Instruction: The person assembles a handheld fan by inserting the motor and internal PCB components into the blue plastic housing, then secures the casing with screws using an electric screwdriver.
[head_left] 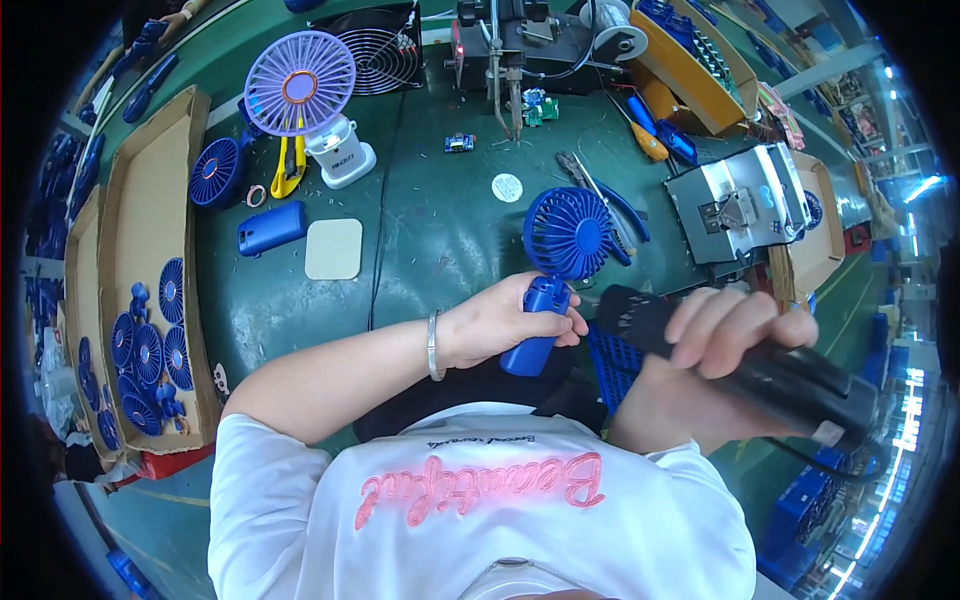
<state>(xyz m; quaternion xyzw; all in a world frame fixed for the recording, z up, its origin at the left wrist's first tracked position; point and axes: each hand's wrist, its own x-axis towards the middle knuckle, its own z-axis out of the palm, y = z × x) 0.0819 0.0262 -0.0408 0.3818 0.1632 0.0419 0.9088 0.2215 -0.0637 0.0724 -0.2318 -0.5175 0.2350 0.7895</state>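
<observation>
My left hand (495, 315) is closed round the handle of a blue handheld fan (568, 233), at the front edge of the green table. The fan's round head points away from me, above the handle. My right hand (735, 330) grips a black electric screwdriver (815, 390), smeared by motion. Its nose points left at the fan's neck, close to my left fingertips; whether the bit touches the fan I cannot tell. Just beyond the fan head lie pliers (626, 208) with blue grips and a round white sticker (507, 187).
Cardboard trays (150, 210) with blue fan heads stand at the left. A purple fan (300, 85) on a white base, a blue casing (271, 229) and a cream pad (333, 249) lie nearer. A soldering machine (510, 60) stands at the back, a metal fixture (740, 205) at the right.
</observation>
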